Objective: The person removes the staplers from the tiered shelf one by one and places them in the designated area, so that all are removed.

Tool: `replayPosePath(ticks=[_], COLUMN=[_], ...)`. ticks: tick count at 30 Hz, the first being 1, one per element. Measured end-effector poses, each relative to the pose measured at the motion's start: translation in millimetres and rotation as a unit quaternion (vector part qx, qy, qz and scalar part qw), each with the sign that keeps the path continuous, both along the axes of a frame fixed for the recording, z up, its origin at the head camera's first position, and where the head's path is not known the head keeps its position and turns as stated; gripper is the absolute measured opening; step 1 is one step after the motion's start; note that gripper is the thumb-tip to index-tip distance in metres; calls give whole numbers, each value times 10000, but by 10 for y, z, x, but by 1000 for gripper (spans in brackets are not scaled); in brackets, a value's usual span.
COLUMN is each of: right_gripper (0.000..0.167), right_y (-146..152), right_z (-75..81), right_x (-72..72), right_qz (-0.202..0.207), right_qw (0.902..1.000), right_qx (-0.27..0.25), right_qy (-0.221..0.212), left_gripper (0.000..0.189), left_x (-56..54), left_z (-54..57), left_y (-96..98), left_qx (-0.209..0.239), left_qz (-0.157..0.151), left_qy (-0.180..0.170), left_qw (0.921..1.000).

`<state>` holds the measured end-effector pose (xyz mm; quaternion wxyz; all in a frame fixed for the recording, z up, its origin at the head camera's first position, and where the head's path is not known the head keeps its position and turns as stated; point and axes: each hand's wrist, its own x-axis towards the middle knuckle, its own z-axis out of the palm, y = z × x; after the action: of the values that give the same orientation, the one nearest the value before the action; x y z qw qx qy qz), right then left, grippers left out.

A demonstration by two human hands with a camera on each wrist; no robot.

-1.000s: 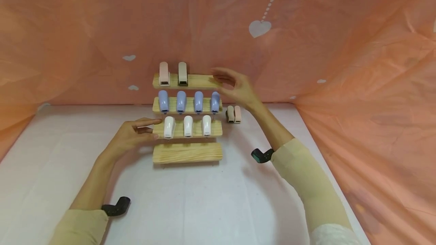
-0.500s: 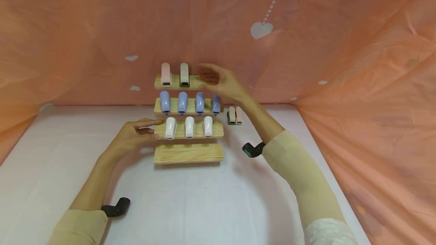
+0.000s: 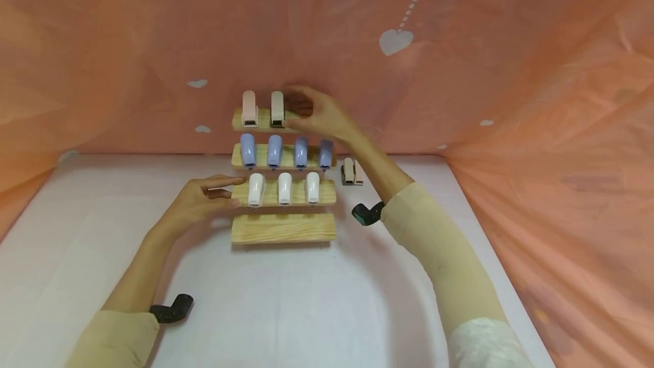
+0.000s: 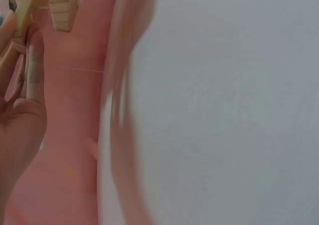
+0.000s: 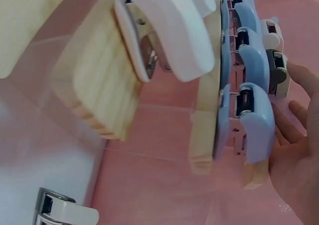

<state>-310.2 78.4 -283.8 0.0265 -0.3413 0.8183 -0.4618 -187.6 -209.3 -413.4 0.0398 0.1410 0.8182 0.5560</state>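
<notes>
"How's the right hand [image 3: 324, 117]?"
"Thumb and fingers parted, right beside the cream stapler [image 3: 277, 107] on the top shelf [image 3: 263, 119]; contact, I can't tell."
"Left hand [image 3: 190, 204]?"
"Pinching the left end of the third shelf [image 3: 325, 191]."
"Around them?"
"Pink stapler [image 3: 248, 107] left of the cream one, blue staplers [image 3: 275, 150] a tier lower."

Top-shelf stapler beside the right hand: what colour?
The stapler is cream, dark at the bottom; best seen in the head view.

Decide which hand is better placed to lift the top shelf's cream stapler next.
Probably the right hand: it is right beside the cream stapler. The left hand is lower, holding the white staplers' shelf.
</notes>
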Motion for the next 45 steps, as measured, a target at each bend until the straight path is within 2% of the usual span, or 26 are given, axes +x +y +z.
replayPosePath(ticks=[4,10,16,25,36,45], right_gripper=[76,81,73,70,67,68], right_y=[-82,-104,-86,-21,151,340], right_z=[51,27,-18,-37,-81,-73], right_x=[-29,-23,-6,-5,-16,26], right_qz=[-56,-471,-546,-419,-236,-343], right_qw=[9987,9946,9943,9962,9990,9987], right_qx=[476,905,758,446,-122,-377], right_qy=[191,206,514,612,358,18], left_gripper=[52,50,49,51,51,50], left_x=[26,-9,-28,-31,16,30], left_z=[7,-28,-33,-30,10,-13], left_y=[-6,32,40,22,0,-6], left_qx=[-33,109,162,32,-17,75], left_qz=[122,-104,-150,-54,73,93], left_qy=[-131,35,86,21,-17,24], left_qw=[9998,9999,9997,10000,10000,9999])
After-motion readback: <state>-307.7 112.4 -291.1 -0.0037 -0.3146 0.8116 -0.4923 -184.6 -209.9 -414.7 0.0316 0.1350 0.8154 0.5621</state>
